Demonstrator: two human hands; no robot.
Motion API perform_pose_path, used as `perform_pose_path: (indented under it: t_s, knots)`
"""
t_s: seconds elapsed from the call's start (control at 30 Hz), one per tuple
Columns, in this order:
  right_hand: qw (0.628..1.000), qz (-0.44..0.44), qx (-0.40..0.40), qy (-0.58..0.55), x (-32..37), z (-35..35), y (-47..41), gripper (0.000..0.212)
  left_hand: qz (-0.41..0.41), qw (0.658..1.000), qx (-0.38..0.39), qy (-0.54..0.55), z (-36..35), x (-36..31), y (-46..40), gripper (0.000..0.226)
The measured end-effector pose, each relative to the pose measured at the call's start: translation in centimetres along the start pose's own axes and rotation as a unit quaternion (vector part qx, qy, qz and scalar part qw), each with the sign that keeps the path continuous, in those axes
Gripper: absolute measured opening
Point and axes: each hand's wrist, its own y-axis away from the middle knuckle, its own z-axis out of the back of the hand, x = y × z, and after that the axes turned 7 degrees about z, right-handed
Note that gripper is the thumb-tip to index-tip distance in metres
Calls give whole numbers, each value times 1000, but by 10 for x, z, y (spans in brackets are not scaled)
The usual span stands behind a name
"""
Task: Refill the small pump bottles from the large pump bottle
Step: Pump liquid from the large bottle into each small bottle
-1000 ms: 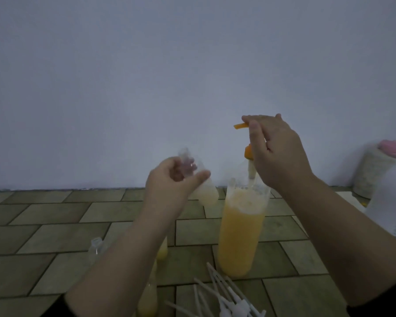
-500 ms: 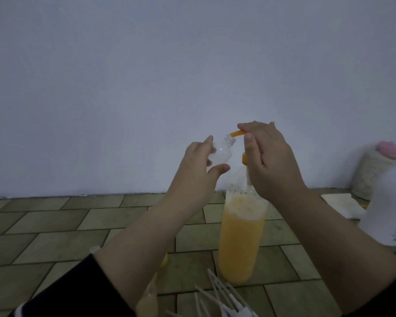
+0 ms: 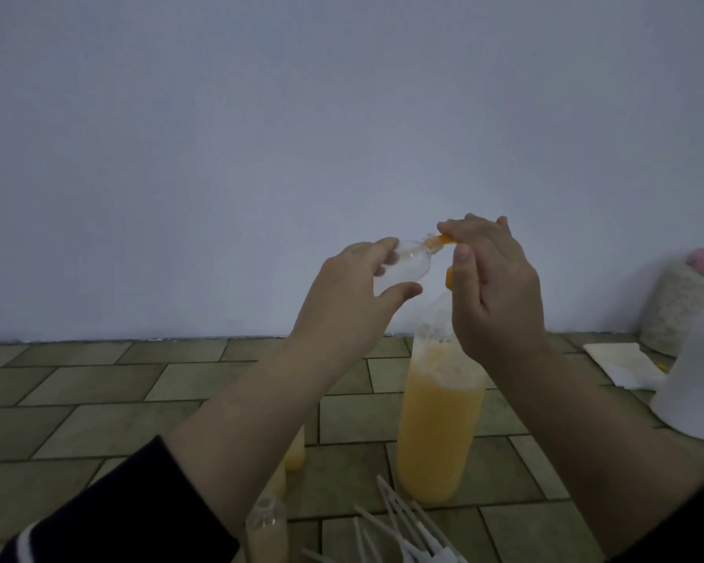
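The large pump bottle (image 3: 437, 424) stands on the tiled floor, mostly full of orange-yellow liquid. Its orange pump spout (image 3: 561, 238) points left. My right hand (image 3: 492, 290) rests over the pump head, fingers curled on top of it. My left hand (image 3: 350, 302) holds a small clear bottle (image 3: 403, 264) tilted, its open neck touching the tip of the spout. Little liquid shows inside this bottle.
Small bottles with yellow liquid (image 3: 267, 530) (image 3: 295, 455) stand below my left forearm. Several white pump tops with tubes (image 3: 403, 530) lie at the bottom. A white container (image 3: 695, 379), a white cloth (image 3: 622, 361) and a pink-capped jar (image 3: 683, 302) sit right.
My left hand has raised the small bottle up and right, from beside the big bottle's shoulder to the spout. The right hand stayed on the pump head.
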Motion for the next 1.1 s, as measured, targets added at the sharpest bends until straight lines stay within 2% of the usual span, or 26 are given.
perform_pose_path:
  t_s: [0.2,0.43,0.53,0.73,0.93,1.1]
  knots:
    - [1000,-2,13,-23,3,-2,-3,47,28,999,37,5,8,-2,-4,57]
    - [1000,0,-30,-8,3,1,-6,44,37,995,93,25,17,-7,-16,52]
    - [999,0,-43,-10,-1,-7,5,40,37,994,102,18,11,-5,-13,52]
    - [1000,9,-12,-9,6,-2,0,45,34,995,91,5,17,-6,-10,50]
    - [998,14,-68,13,2,-5,1,41,10,996,91,4,14,-14,-9,48]
    - [998,15,-54,5,4,-12,8,41,28,994,106,-6,12,-6,-7,50]
